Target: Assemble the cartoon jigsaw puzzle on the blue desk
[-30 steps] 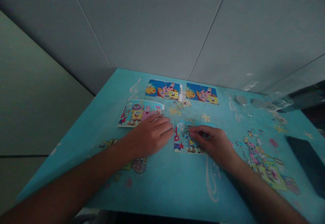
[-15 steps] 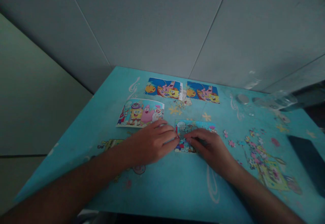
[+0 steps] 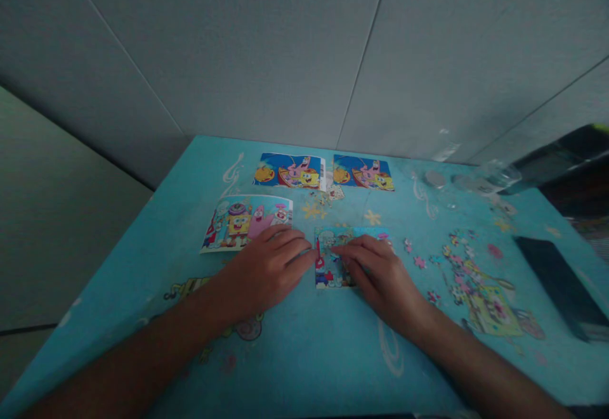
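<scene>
A small cartoon jigsaw puzzle (image 3: 325, 277) lies on the table in front of me, partly covered by my right hand (image 3: 373, 268). The thumb and index finger of that hand come together over the left half of the puzzle. They seem to pinch a small puzzle piece, mostly hidden by the fingertips. Just off the puzzle's left edge is my left hand (image 3: 280, 265), palm down, fingers loosely stretched and holding nothing. Behind it, a curled picture card (image 3: 238, 224) shows a cartoon group like the one on the puzzle.
Loose puzzle pieces (image 3: 461, 270) are scattered to the right. Two blue cartoon pictures (image 3: 290, 170) (image 3: 362, 172) lie at the back. A dark flat case (image 3: 561, 286) rests at the right, with a clear bottle (image 3: 492, 179) lying behind it. A grey wall borders the table's far edge.
My left hand has drawn back slightly, from over the puzzle's left edge to just beside it. The right fingers stay over the same part of the puzzle. The camera view has shifted.
</scene>
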